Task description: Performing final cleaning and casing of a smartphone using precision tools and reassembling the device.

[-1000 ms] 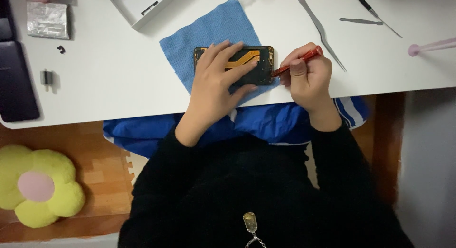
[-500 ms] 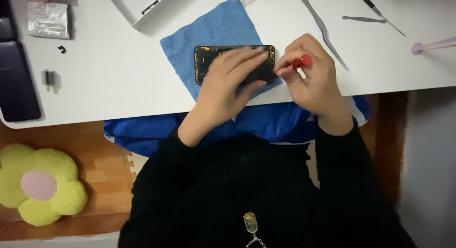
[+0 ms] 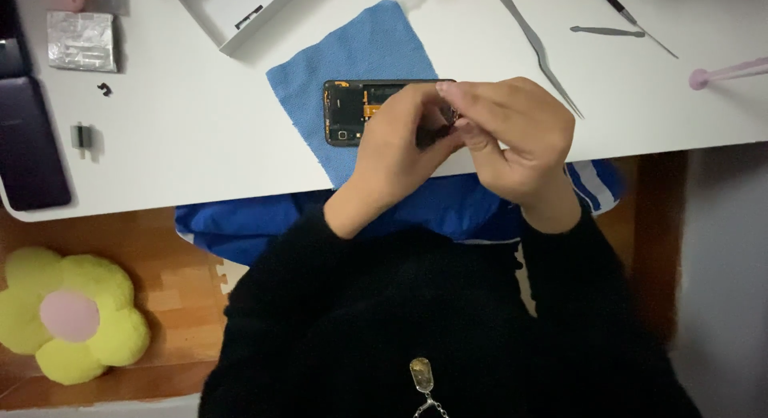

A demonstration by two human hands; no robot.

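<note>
We see an opened phone (image 3: 356, 112) lying flat on a blue cloth (image 3: 352, 66) spread on the white table (image 3: 200, 138), its back off so that the dark inner boards and an orange strip show at its left end; the right part of it is covered by the two hands. The left hand (image 3: 396, 146) rests on the phone with its fingers curled down, pressing the body against the cloth. The right hand (image 3: 512, 134) meets it from the right, fingertips bunched together just above the phone's middle, and between the two hands we make out something small and dark with a glint of metal, though the view is too tight for us to say what it is or which hand pinches it. Above the cloth stands an open white box (image 3: 232, 14). To the right of the hands lie long grey tweezers (image 3: 540, 50), a second short grey tool (image 3: 608, 32), a thin dark-handled tool (image 3: 632, 18), and the end of a pink tool (image 3: 724, 72) near the table's edge. At the left we see a dark flat panel (image 3: 32, 142), a silver foil packet (image 3: 80, 40) and two tiny dark parts (image 3: 82, 136). Below the table a yellow flower cushion (image 3: 72, 318) sits on the wooden floor
</note>
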